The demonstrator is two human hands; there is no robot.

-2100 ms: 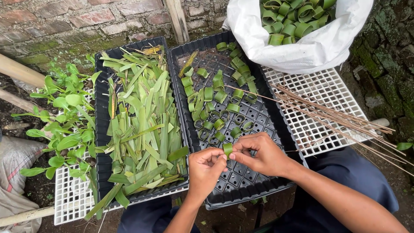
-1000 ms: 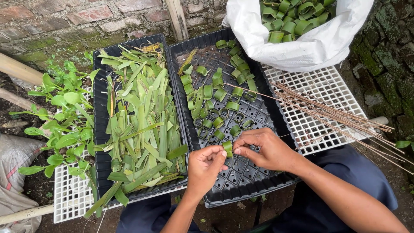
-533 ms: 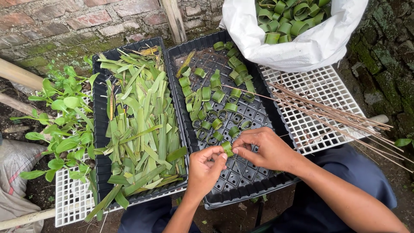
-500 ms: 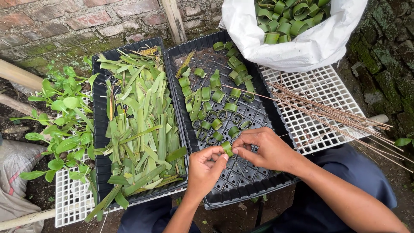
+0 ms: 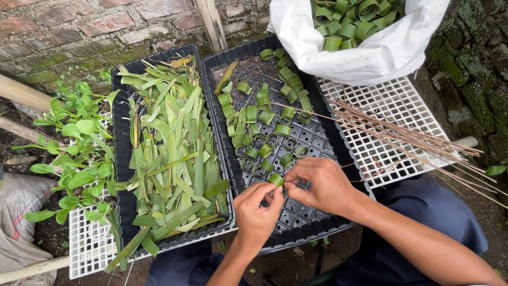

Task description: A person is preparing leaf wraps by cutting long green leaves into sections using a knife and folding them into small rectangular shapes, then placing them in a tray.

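Note:
My left hand (image 5: 257, 209) and my right hand (image 5: 319, 184) meet over the near part of a black perforated tray (image 5: 317, 135). Together they pinch a small rolled green leaf ring (image 5: 275, 179), and a thin brown stick runs from it under my right fingers. Several finished leaf rings (image 5: 259, 124) lie scattered in that tray. A second black tray (image 5: 120, 201) to the left is heaped with flat green leaf strips (image 5: 172, 153).
A bundle of thin brown sticks (image 5: 407, 139) lies on a white plastic grid (image 5: 394, 103) at the right. A white sack (image 5: 370, 50) of leaf rings stands behind it. Leafy green plants (image 5: 69, 153) grow at the left, bamboo poles and a brick wall (image 5: 79, 26) beyond.
Both hands stay over the near part of the tray, working the same leaf ring with small finger movements. Nothing else has shifted.

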